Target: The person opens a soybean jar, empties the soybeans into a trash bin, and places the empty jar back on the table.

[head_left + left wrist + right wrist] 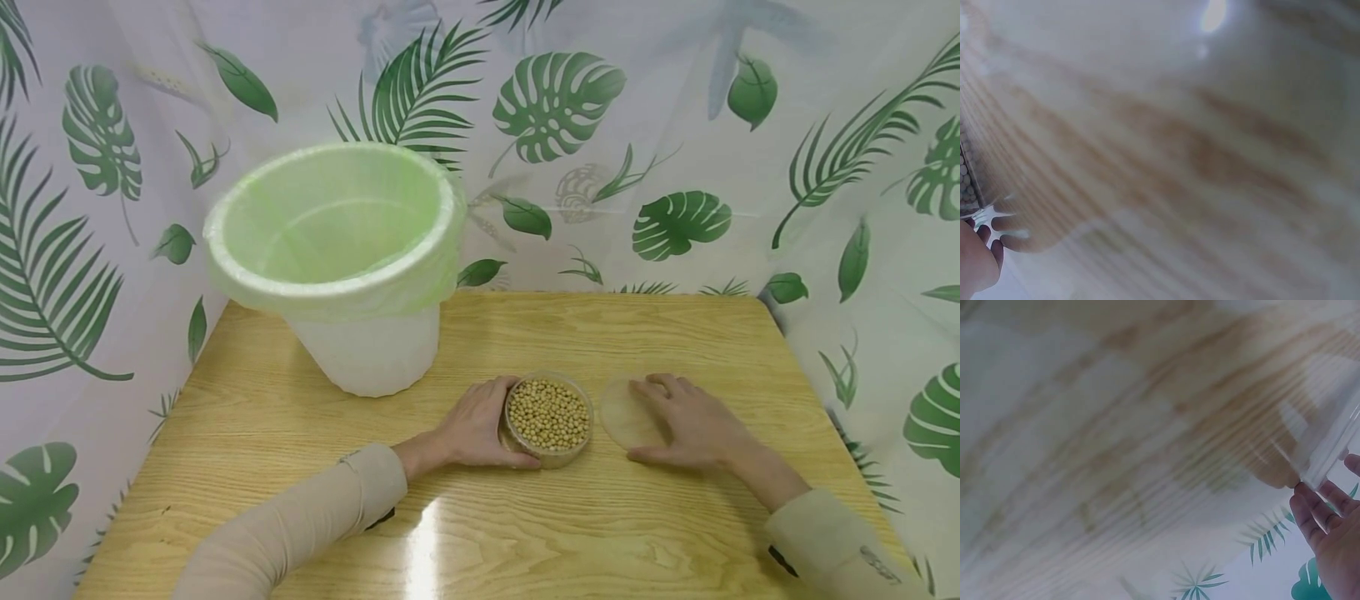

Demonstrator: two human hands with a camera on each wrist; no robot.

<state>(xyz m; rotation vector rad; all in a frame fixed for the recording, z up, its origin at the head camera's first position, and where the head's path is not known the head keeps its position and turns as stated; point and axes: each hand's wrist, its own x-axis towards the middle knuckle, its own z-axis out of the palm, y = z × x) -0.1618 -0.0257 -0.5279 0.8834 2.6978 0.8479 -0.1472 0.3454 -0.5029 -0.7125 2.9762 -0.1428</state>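
A round clear tub of soybeans (549, 417) stands upright on the wooden table, filled with pale yellow beans. My left hand (476, 423) grips its left side, thumb at the near edge and fingers round the far side. In the left wrist view only a strip of the beans (966, 178) and part of the hand (975, 262) show. To the right of the tub is a thin translucent round lid (626, 415). My right hand (690, 421) holds the lid by its right part, thumb near and fingers far. The right wrist view shows fingertips (1310, 509) at the lid's edge.
A large white bucket (367, 354) lined with a pale green bag (337, 242) stands at the back left of the table (600, 525). Leaf-patterned sheets (585, 150) hang behind and along both sides.
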